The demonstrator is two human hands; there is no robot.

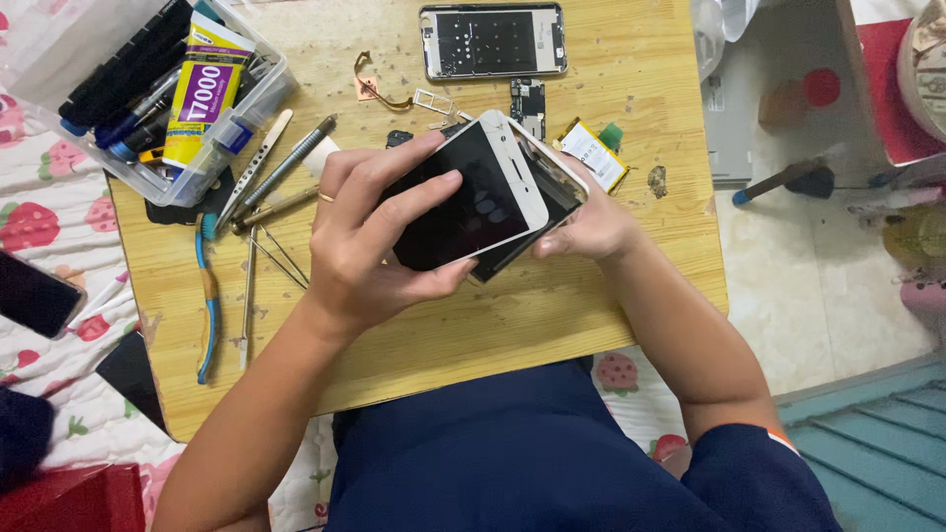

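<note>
Head view. Left hand [370,232] has its grip clenched on a white-framed phone screen panel [473,192]: thumb under the lower edge, fingers laid across the dark glass. Right hand [591,225] has its grip closed on the phone body [552,202], which sits directly beneath the panel, its edge showing at the panel's right side. Panel is tilted and lifted off the body along that side; the two parts touch at the lower end, between both grips. Both are held above the wooden counter [512,315], not resting on it.

Just left of the left grip: metal tweezers [254,167], a grey pen-shaped tool [291,163], thin metal picks [276,256]. Further left, a blue-handled brush [207,305] lies lengthwise on the counter. Beyond these, at the far-left corner, a clear plastic box [266,89] holds an adhesive tube [202,89] and dark tools.

Beyond the grips, on the far side of the counter: a second phone frame [493,41], lying flat. Between it and the held phone: a small circuit board [528,103] and a copper-coloured flex strip [374,89]. Just beyond the right grip: a flat battery [593,153], partly hidden by the hand.

Left of the counter, well apart from the grips: strawberry-print bedding [49,217].
</note>
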